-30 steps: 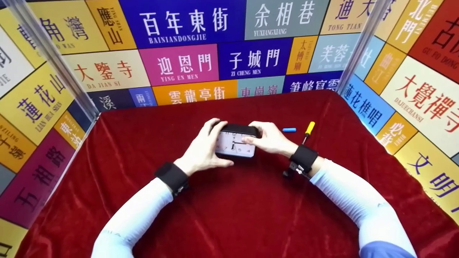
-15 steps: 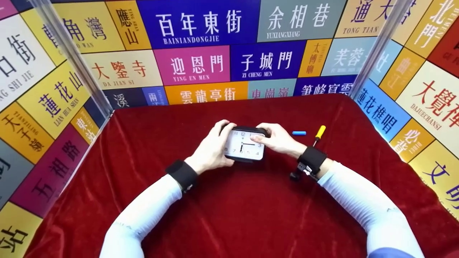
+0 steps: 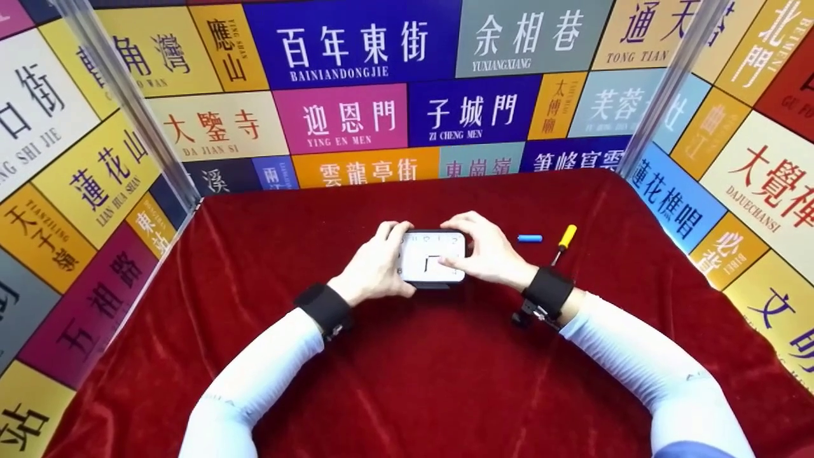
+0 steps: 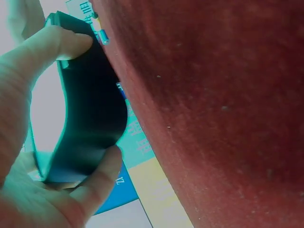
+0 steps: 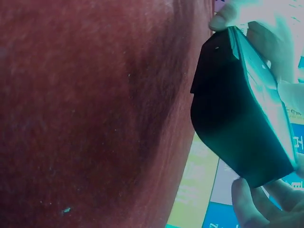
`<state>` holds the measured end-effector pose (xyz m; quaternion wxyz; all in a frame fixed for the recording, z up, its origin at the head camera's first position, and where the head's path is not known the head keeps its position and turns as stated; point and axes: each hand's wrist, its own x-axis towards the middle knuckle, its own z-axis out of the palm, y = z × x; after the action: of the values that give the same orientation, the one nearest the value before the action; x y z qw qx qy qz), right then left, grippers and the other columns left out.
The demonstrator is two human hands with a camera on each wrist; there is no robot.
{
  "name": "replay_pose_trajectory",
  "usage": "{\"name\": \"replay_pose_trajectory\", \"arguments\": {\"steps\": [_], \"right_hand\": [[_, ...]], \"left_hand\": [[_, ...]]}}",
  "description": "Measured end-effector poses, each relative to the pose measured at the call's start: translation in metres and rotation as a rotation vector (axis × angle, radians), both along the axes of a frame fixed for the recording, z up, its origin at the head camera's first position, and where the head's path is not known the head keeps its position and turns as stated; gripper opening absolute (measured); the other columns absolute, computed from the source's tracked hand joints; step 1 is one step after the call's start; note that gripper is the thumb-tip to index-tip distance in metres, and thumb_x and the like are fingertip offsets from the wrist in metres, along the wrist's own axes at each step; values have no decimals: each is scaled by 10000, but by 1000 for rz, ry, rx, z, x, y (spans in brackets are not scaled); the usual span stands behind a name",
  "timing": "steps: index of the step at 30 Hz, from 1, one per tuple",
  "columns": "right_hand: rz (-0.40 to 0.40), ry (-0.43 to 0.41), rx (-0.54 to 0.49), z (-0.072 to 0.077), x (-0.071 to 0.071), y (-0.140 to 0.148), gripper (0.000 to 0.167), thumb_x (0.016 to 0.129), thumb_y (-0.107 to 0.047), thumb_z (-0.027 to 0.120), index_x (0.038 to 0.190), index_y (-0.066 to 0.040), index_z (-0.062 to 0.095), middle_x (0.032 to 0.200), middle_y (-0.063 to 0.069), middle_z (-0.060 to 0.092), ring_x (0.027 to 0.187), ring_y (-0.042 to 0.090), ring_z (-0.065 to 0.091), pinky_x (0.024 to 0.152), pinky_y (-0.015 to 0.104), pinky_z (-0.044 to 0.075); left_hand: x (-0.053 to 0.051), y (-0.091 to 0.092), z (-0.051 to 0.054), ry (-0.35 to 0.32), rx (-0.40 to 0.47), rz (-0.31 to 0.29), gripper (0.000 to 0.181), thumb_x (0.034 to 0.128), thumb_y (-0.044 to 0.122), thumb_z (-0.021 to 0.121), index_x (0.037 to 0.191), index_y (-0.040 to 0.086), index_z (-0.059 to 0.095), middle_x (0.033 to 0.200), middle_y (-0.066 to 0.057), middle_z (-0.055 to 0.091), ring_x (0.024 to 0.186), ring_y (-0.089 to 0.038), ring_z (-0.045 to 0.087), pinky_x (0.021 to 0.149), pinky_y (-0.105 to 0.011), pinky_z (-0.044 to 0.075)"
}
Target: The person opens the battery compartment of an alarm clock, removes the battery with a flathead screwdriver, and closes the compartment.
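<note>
In the head view, a black-cased alarm clock (image 3: 416,253) with a white face and black hands is held between both hands, face toward the head camera. My left hand (image 3: 375,266) grips its left end, thumb at the lower edge and fingers at the top. At the other end, my right hand (image 3: 495,256) holds on, its thumb lying over the right part of the face. The left wrist view shows the curved dark back of the clock (image 4: 92,99) between thumb and fingers. From the right wrist, the dark casing (image 5: 232,109) appears with fingertips under its end.
A small blue cylinder (image 3: 530,238), like a battery, lies right of the clock. Beside it is a screwdriver (image 3: 568,237) with a yellow handle. Dark red cloth (image 3: 432,369) covers the table, and sign-printed panels (image 3: 343,117) enclose the back and sides.
The clock has tilted so its face turns more toward the head camera and its black top edge shows less. My right fingers have shifted along the clock's upper right corner. The head view shifted slightly.
</note>
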<state>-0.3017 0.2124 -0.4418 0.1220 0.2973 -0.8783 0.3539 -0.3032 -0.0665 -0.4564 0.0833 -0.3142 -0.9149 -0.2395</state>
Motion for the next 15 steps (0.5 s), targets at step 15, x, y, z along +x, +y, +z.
{"name": "replay_pose_trajectory", "arguments": {"steps": [15], "right_hand": [[26, -121, 197, -14, -6, -6, 1267, 675, -359, 1053, 1688, 55, 414, 1623, 270, 498, 1484, 444, 522, 1271, 589, 466]], "left_hand": [[-18, 3, 8, -197, -66, 58, 1105, 662, 373, 1037, 1563, 44, 489, 1393, -230, 646, 1212, -402, 675, 1096, -528, 588]]}}
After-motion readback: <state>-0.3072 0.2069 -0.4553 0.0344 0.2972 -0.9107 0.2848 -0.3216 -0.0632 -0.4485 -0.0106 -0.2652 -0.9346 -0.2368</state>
